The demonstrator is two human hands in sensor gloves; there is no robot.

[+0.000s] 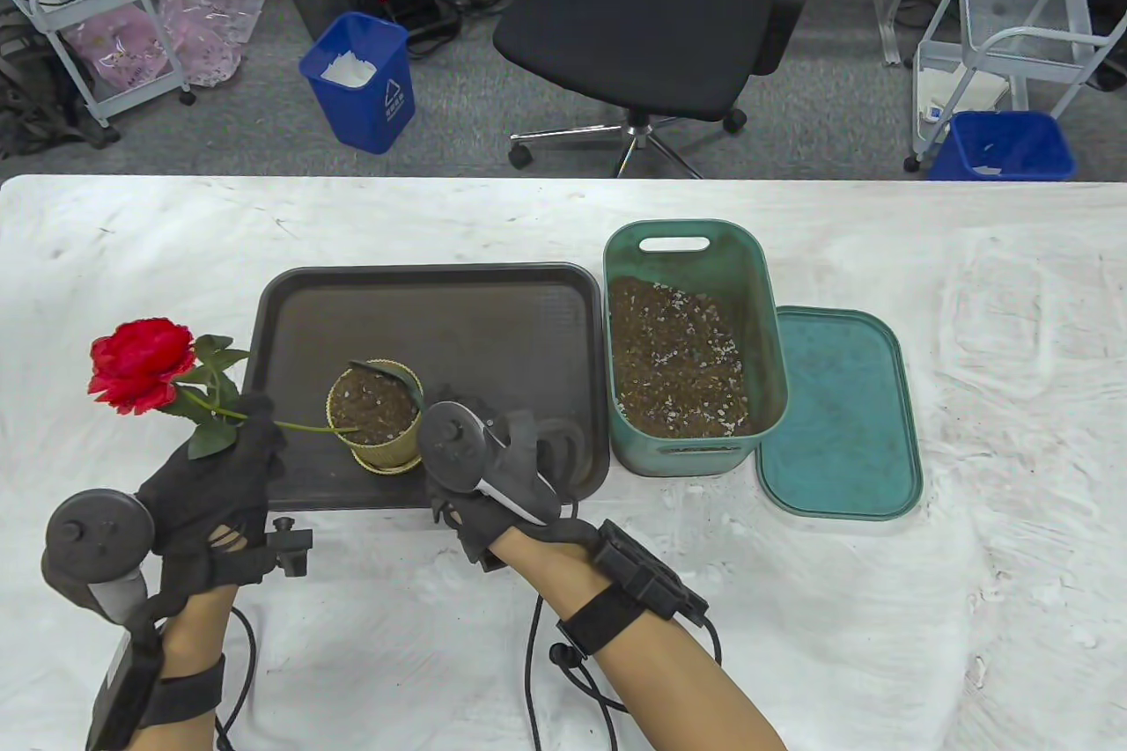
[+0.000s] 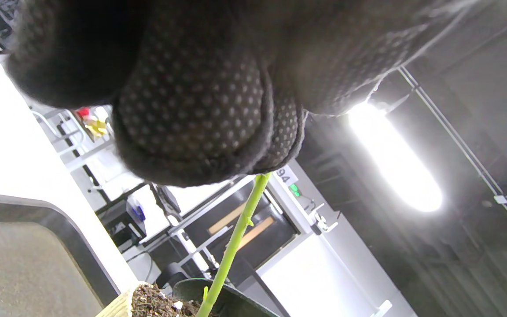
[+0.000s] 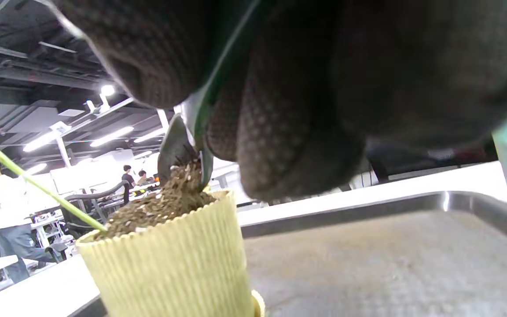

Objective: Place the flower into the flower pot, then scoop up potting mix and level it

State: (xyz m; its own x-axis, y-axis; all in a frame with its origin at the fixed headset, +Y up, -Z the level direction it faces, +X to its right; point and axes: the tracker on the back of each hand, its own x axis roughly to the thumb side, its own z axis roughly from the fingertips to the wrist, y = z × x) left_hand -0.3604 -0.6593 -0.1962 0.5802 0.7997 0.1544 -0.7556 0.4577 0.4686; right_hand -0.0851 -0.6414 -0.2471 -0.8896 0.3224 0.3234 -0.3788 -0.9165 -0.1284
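A red flower (image 1: 141,364) leans far left, its green stem (image 1: 308,427) running down into the soil of the ribbed yellow flower pot (image 1: 379,418) on the dark tray (image 1: 440,320). My left hand (image 1: 224,456) grips the stem (image 2: 240,224) just left of the pot. My right hand (image 1: 506,456) holds a small dark scoop (image 1: 387,377), whose blade (image 3: 178,149) rests on the heaped potting mix (image 3: 161,207) at the pot's (image 3: 174,264) far rim. The stem (image 3: 38,185) enters the soil on the left.
A green tub (image 1: 696,346) of potting mix stands right of the tray, its lid (image 1: 841,412) lying flat beside it. White cloth covers the table (image 1: 968,522). An office chair (image 1: 651,20) and blue bins (image 1: 361,82) stand beyond the far edge.
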